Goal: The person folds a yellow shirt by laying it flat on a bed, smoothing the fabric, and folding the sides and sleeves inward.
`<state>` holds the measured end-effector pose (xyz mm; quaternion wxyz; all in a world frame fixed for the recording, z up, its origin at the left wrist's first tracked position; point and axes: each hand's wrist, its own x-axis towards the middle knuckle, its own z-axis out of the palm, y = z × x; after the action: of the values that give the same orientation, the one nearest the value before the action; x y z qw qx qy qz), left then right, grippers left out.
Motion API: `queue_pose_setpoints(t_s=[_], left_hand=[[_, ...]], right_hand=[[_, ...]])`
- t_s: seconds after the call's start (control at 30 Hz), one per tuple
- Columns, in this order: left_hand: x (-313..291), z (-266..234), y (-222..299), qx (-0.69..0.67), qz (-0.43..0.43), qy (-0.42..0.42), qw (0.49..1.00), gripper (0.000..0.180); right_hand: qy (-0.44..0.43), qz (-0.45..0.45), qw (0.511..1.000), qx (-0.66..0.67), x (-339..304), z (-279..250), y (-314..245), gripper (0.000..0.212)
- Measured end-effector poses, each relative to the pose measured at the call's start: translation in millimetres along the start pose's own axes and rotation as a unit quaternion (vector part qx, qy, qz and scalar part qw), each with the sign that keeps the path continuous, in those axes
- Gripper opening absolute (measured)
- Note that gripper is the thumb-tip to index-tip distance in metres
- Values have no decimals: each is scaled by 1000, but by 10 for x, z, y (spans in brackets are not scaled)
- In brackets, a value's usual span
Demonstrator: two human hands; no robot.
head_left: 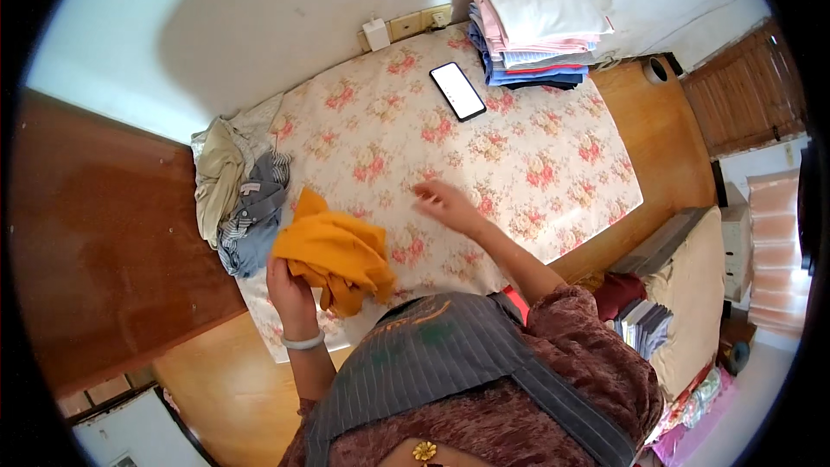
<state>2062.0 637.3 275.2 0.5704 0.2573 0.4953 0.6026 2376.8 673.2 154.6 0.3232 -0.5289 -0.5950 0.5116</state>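
A crumpled orange-yellow garment [337, 251] hangs from my left hand [294, 298], whose fingers grip its left edge above the near part of the table. Which kind of garment it is does not show. My right hand [441, 203] is apart from it, over the middle of the flowered tablecloth [380, 147], fingers loosely spread and slightly blurred, with nothing in them. Just left of the garment lies a loose heap of rumpled clothes [246, 195], beige, grey and blue, some striped.
At the far right of the table stands a tall stack of folded clothes [540, 26]. A phone [458, 91] with a lit white screen lies in front of it. Sockets with a white plug [376, 35] line the wall. Folded dark clothes [641, 329] rest on a beige surface at right.
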Motion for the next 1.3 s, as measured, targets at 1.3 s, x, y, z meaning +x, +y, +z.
queue_pose_setpoints(t_s=[1.3], left_hand=[[-1093,-1004,-1643,700,169,-18,693,80]], right_hand=[[102,-148,894,-410,-709,-210,545,52]])
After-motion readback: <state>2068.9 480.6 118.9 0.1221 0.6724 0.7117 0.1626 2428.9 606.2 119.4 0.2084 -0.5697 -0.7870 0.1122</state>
